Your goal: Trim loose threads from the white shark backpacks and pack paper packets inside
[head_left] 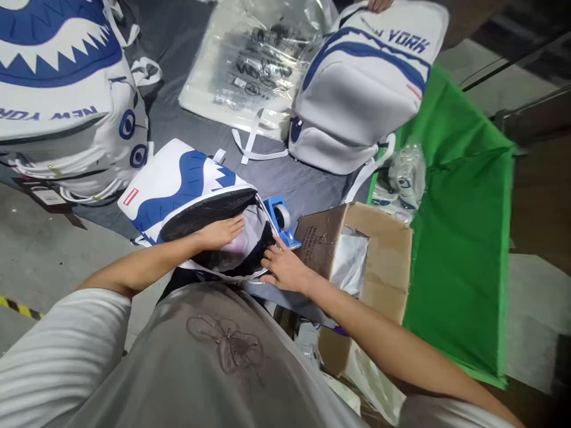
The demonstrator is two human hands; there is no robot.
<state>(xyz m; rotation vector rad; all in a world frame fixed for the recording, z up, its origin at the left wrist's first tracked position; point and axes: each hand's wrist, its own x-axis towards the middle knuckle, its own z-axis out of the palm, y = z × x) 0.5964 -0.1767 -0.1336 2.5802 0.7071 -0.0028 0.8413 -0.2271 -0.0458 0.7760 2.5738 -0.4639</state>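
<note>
Landmark: tape dispenser [282,218]. Open backpack [190,184]: on tabletop [288,178], immediately left of tape dispenser. Left hand [223,233]: at backpack opening, fingers together, laid flat over pale filling [252,229]. Right hand [285,264]: just on near side of tape dispenser, fingers slightly spread at backpack edge; pinch on edge: cannot tell. Carton [319,235]: right of tape dispenser. Step in hand, by judgement: settling filling inside backpack. Next move likely calls for steady edge, even palm pressure.

Grey-topped table [165,119] is running across the middle. Pale floor [27,249] is showing left and right, with yellow-black tape [20,307] crossing it lower left. Upper right is sitting in shadow.
</note>
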